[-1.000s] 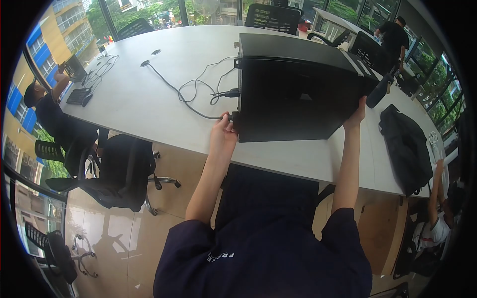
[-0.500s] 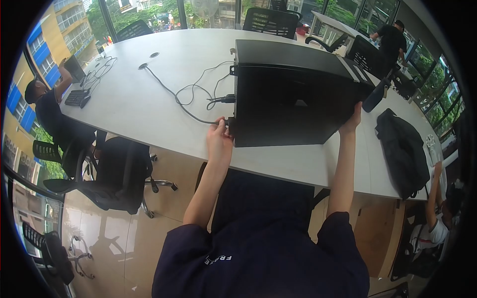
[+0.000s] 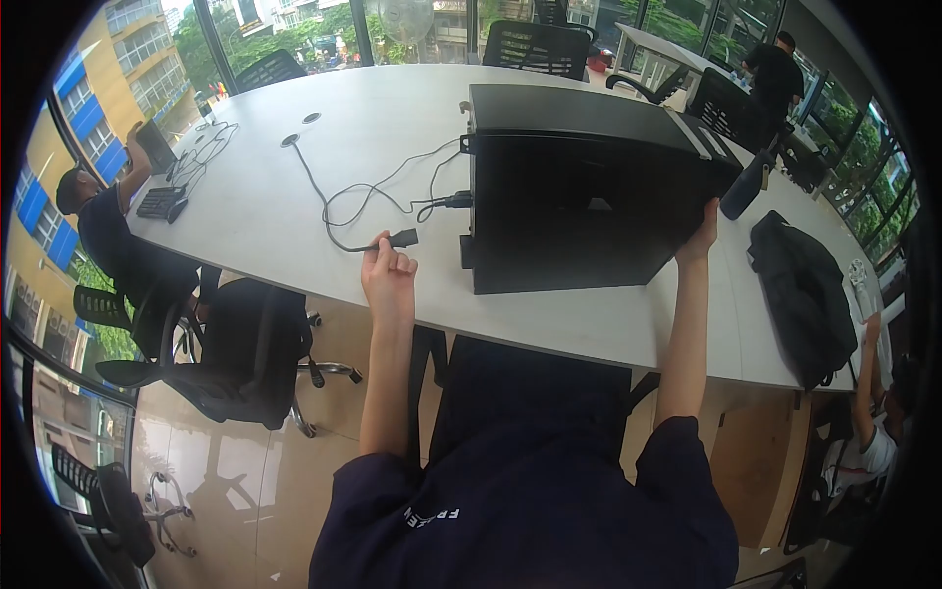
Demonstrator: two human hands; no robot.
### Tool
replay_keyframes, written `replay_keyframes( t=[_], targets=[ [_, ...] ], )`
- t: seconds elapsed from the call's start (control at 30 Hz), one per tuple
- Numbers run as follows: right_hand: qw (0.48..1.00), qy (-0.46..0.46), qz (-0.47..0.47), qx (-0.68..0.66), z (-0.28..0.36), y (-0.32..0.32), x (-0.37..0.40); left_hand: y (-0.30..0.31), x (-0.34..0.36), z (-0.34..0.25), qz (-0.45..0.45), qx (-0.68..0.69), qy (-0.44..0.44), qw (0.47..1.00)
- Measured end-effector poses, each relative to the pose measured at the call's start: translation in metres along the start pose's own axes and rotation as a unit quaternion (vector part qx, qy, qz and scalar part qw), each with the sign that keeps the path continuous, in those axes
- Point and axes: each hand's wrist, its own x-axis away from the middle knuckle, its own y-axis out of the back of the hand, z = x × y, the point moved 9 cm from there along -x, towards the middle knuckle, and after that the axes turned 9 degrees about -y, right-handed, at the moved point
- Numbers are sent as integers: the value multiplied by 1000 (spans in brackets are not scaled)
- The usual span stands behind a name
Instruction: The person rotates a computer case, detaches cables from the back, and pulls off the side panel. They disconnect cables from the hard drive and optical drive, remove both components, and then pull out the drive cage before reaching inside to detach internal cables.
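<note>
A black computer case (image 3: 579, 196) lies on the white table, its connector side facing left. My left hand (image 3: 389, 275) pinches a black power cord plug (image 3: 403, 239), which is apart from the case. The cord runs back to a round hole (image 3: 289, 140) in the tabletop. A second black plug (image 3: 456, 200) is still attached to the case's left side, with a thin cable looping away from it. My right hand (image 3: 700, 233) grips the right end of the case, some fingers hidden behind it.
Beyond the case's right end stand a dark bottle-shaped item (image 3: 746, 187) and a black bag (image 3: 803, 299). At the table's left end a person (image 3: 118, 216) handles a monitor near a keyboard (image 3: 160, 203). Office chairs (image 3: 235, 353) surround the table. Other people are at the right.
My left hand has pulled the power cord plug out of the case and moved left with it. My right hand stays on the case.
</note>
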Motion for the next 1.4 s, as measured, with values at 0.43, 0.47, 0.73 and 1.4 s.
replay_keyframes(
  t=[0.43,0.47,0.73,1.4],
  targets=[
    [999,23,35,-10,3,-4,-3,-49,28,-3,96,-333,-69,936],
    [999,26,34,0,4,-4,-3,-55,22,7,137,-327,-16,935],
    [999,19,33,10,3,-7,1,-110,21,18,127,-267,-50,954],
    [999,21,24,8,1,-3,0,-121,18,16,59,-265,-129,954]
  ],
)
